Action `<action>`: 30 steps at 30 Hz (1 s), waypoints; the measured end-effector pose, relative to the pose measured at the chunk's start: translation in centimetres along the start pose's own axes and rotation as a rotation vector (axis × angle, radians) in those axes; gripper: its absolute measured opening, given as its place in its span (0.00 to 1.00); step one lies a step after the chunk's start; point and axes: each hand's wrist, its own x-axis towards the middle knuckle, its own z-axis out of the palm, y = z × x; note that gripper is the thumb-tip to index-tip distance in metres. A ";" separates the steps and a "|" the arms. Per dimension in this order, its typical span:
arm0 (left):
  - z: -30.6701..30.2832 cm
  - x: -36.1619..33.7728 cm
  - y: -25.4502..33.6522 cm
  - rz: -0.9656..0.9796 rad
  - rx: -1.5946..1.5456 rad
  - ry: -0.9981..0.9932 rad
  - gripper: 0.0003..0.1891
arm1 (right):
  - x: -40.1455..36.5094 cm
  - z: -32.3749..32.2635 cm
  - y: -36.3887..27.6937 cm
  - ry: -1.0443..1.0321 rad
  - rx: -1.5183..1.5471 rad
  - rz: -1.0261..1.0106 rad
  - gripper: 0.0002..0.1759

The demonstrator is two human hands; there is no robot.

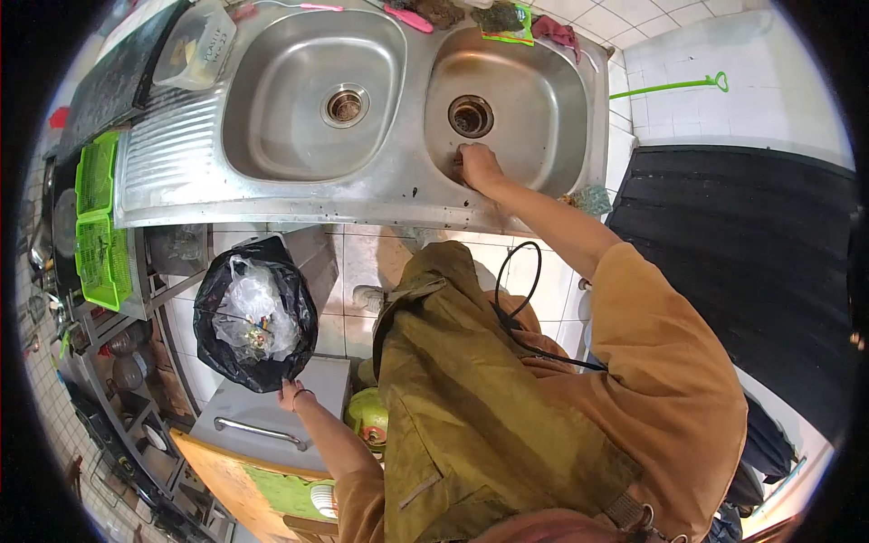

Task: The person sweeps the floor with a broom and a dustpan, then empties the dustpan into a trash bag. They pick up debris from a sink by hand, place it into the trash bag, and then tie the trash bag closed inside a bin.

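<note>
My right hand (480,168) reaches into the right sink basin (543,127), its fingers curled together against the near wall, just below the drain (471,116). Something dark shows at the fingertips, too small to name. Down to the left, my left hand (291,395) pinches the rim of a black garbage bag (237,369). The bag's mouth is spread wide, and clear plastic (253,294) and mixed scraps lie inside. Dark specks dot the right basin and the sink's front ledge.
The left basin (312,54) adjoins on the left. A plastic tub (195,45) sits beyond the ridged drainboard (172,136). Green baskets (101,258) stand at the left end. A pink-handled brush (409,18) and a scouring pad (590,200) rest on the sink's edges.
</note>
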 end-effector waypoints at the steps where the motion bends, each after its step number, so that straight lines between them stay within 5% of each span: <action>1: -0.3 0.1 0.0 0.006 0.001 -0.002 0.23 | 0.5 0.7 -0.1 -0.016 0.009 -0.020 0.10; 11: -1.2 2.9 -1.7 -0.017 -0.029 -0.017 0.23 | 2.5 -2.5 -2.5 -0.428 0.388 -0.032 0.13; 16: -0.3 1.8 -1.5 -0.001 -0.049 0.030 0.23 | 2.7 -3.9 -0.7 -0.771 1.038 0.183 0.18; 19: -1.1 6.2 -5.3 -0.022 -0.305 -0.181 0.25 | 2.1 -6.4 -1.9 -0.750 1.103 0.369 0.17; 22: -0.5 3.9 -4.0 0.094 -0.161 -0.034 0.26 | 0.9 -10.8 -5.8 -0.635 1.306 0.321 0.15; 24: -0.7 4.8 -5.5 0.165 -0.280 -0.146 0.25 | -0.3 -13.9 -10.6 -0.677 1.425 0.234 0.13; 28: -0.4 5.2 -6.9 0.349 -0.072 -0.012 0.24 | -2.8 -16.1 -24.0 -0.679 1.437 -0.117 0.11; 30: -0.4 5.4 -7.4 0.345 -0.255 -0.093 0.24 | -5.7 -15.8 -33.3 -0.565 1.390 -0.299 0.10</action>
